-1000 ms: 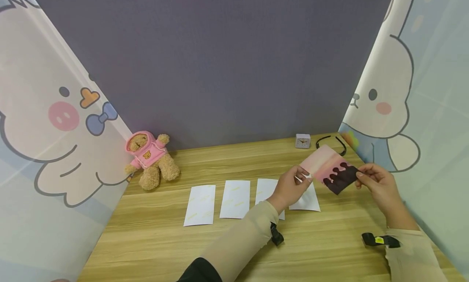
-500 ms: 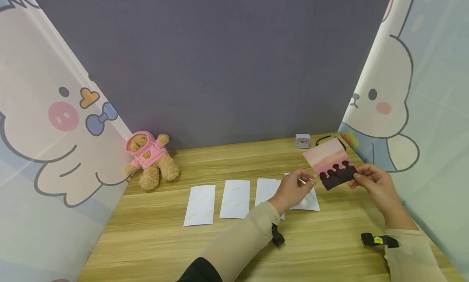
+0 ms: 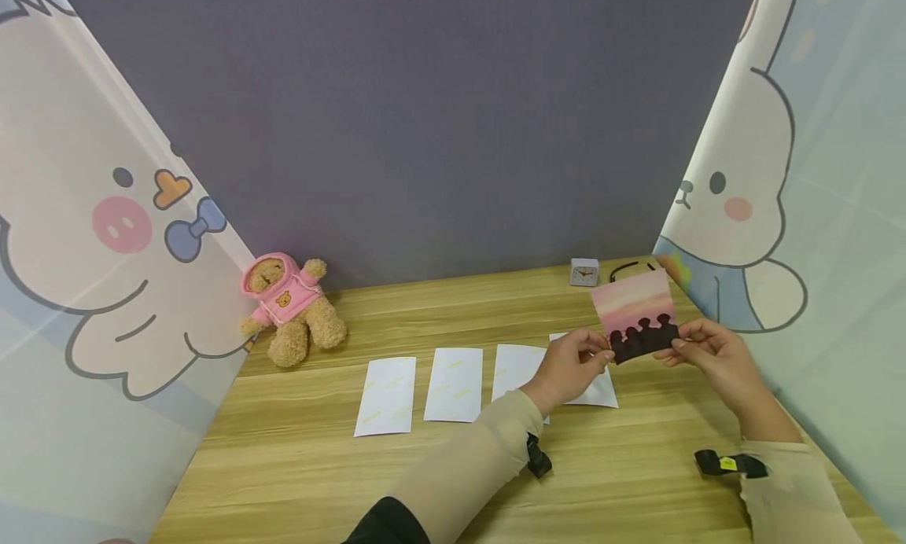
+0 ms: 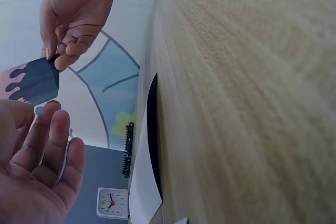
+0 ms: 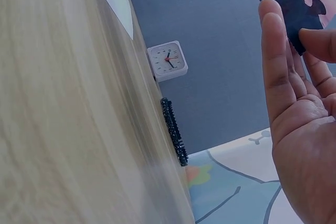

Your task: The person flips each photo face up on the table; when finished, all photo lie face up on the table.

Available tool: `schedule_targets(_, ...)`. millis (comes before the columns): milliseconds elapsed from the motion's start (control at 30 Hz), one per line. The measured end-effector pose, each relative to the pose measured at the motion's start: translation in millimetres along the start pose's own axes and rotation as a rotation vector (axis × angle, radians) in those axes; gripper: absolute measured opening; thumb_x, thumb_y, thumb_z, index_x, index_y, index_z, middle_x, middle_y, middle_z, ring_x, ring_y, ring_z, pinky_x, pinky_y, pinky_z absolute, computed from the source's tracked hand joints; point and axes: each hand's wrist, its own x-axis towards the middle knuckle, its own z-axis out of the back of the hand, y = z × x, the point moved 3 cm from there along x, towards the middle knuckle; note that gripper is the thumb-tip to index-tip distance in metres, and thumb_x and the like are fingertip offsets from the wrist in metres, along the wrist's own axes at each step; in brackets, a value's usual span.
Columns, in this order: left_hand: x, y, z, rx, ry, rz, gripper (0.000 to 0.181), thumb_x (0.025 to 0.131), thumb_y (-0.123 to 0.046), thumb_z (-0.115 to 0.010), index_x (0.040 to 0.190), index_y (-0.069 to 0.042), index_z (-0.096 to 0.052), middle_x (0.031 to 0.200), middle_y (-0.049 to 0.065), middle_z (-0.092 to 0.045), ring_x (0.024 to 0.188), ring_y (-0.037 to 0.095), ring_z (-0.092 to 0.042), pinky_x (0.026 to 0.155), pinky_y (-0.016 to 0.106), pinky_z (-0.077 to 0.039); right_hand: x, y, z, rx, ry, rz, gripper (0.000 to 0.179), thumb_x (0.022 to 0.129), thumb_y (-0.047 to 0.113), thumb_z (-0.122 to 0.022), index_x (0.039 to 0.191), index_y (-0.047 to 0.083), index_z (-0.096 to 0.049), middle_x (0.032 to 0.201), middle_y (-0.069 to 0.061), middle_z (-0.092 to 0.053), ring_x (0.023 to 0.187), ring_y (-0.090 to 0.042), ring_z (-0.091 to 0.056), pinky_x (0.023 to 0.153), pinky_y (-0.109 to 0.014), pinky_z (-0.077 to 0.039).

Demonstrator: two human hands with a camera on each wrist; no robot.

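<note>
A photo print [image 3: 639,316] with a pink sky and dark head-shaped silhouettes is held up above the table at the right. My right hand [image 3: 722,363] pinches its lower right corner between thumb and fingers. At the lower left corner, my left hand [image 3: 569,367] pinches it with thumb and index finger; the left wrist view shows the other fingers loosely bent. White paper cards lie in a row on the table: one card [image 3: 385,396] at the left, another card [image 3: 454,384] beside it, and two more partly hidden behind my left hand and forearm.
A teddy bear [image 3: 293,304] in a pink hoodie sits at the back left. Near the back right corner stand a small white clock [image 3: 583,272] and a black toothed headband [image 5: 173,132], partly hidden by the photo in the head view. A grey panel [image 3: 425,135] rises behind the table.
My left hand let go of the photo's left corner, then took hold at the lower left corner. The photo has turned more upright, and my right hand has moved slightly left.
</note>
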Motion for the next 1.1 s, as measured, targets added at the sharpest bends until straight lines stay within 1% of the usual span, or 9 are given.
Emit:
schedule_targets(133,-0.6,-0.9,0.2,-0.014,-0.005,0.003,0.004,0.105,-0.026,-0.068,0.108,-0.023,-0.068,0.088,-0.017,-0.075,0.075,-0.001,-0.066,0.071,0.020,-0.052,-0.1,0.0,-1.4,-0.016,0.019,-0.016,0.004,0.104,-0.016,-0.049,0.106,-0.014,-0.052,0.091,-0.019,-0.073,0.081,-0.025,-0.078,0.074,-0.030,-0.061)
schedule_targets(233,0.0,0.0,0.3,-0.019,-0.012,-0.003,0.004,0.105,-0.025,-0.068,0.108,-0.022,-0.069,0.091,-0.013,-0.077,0.075,-0.002,-0.065,0.071,0.020,-0.052,-0.6,0.8,-1.6,-0.034,0.011,-0.021,0.005,0.103,-0.016,-0.051,0.105,-0.013,-0.053,0.089,-0.017,-0.074,0.079,-0.020,-0.077,0.064,-0.030,-0.059)
schedule_targets(300,0.6,1.1,0.5,-0.016,-0.019,-0.005,0.004,0.106,-0.025,-0.067,0.108,-0.023,-0.069,0.092,-0.013,-0.077,0.077,-0.003,-0.064,0.073,0.019,-0.052,-1.5,1.8,-1.5,-0.047,-0.003,-0.022,0.007,0.101,-0.018,-0.052,0.105,-0.013,-0.055,0.085,-0.014,-0.073,0.076,-0.017,-0.075,0.054,-0.031,-0.054)
schedule_targets(367,1.0,1.8,0.8,-0.029,-0.033,-0.005,0.003,0.106,-0.023,-0.067,0.107,-0.022,-0.069,0.091,-0.015,-0.076,0.077,-0.002,-0.063,0.073,0.019,-0.052,-2.5,3.1,-1.4,-0.058,-0.022,-0.021,0.009,0.100,-0.019,-0.053,0.105,-0.013,-0.057,0.082,-0.011,-0.072,0.070,-0.015,-0.070,0.047,-0.034,-0.045)
schedule_targets(467,1.2,2.6,1.6,-0.046,-0.058,-0.006,0.002,0.104,-0.021,-0.068,0.106,-0.021,-0.069,0.087,-0.019,-0.072,0.076,-0.001,-0.061,0.072,0.019,-0.051,-3.5,4.8,-1.6,-0.074,-0.038,-0.015,0.013,0.098,-0.021,-0.054,0.107,-0.014,-0.059,0.079,-0.008,-0.067,0.062,-0.014,-0.059,0.046,-0.038,-0.034)
schedule_targets(633,1.2,3.0,1.9,-0.076,-0.079,0.000,0.007,0.103,-0.017,-0.068,0.106,-0.023,-0.068,0.084,-0.020,-0.069,0.072,0.001,-0.060,0.067,0.020,-0.050,-2.9,5.8,-2.1,-0.125,-0.035,-0.007,0.012,0.099,-0.020,-0.054,0.109,-0.014,-0.059,0.077,-0.006,-0.063,0.052,-0.022,-0.041,0.043,-0.039,-0.027)
schedule_targets(700,0.9,2.7,1.6,-0.080,-0.077,0.003,0.007,0.103,-0.017,-0.068,0.107,-0.024,-0.067,0.083,-0.020,-0.069,0.070,0.002,-0.060,0.064,0.020,-0.048,-2.5,5.5,-1.6,-0.150,-0.042,-0.018,0.012,0.099,-0.018,-0.055,0.110,-0.014,-0.060,0.077,-0.005,-0.063,0.051,-0.022,-0.039,0.042,-0.039,-0.028)
schedule_targets(833,1.2,3.4,0.4,-0.080,-0.079,0.011,0.010,0.103,-0.019,-0.068,0.112,-0.024,-0.067,0.082,-0.020,-0.069,0.068,0.002,-0.058,0.061,0.021,-0.047,-2.8,4.0,0.7,-0.235,-0.079,-0.059,0.012,0.098,-0.015,-0.061,0.110,-0.013,-0.062,0.079,-0.003,-0.064,0.052,-0.015,-0.045,0.042,-0.036,-0.032)
schedule_targets(1100,1.7,6.0,-0.7,-0.125,-0.113,0.037,0.030,0.102,-0.018,-0.073,0.130,-0.024,-0.064,0.089,-0.017,-0.073,0.068,0.002,-0.066,0.054,0.023,-0.049,-4.7,1.6,4.9,-0.383,-0.094,-0.089,0.017,0.096,-0.013,-0.068,0.113,-0.013,-0.064,0.083,-0.002,-0.067,0.057,-0.012,-0.054,0.047,-0.030,-0.043)
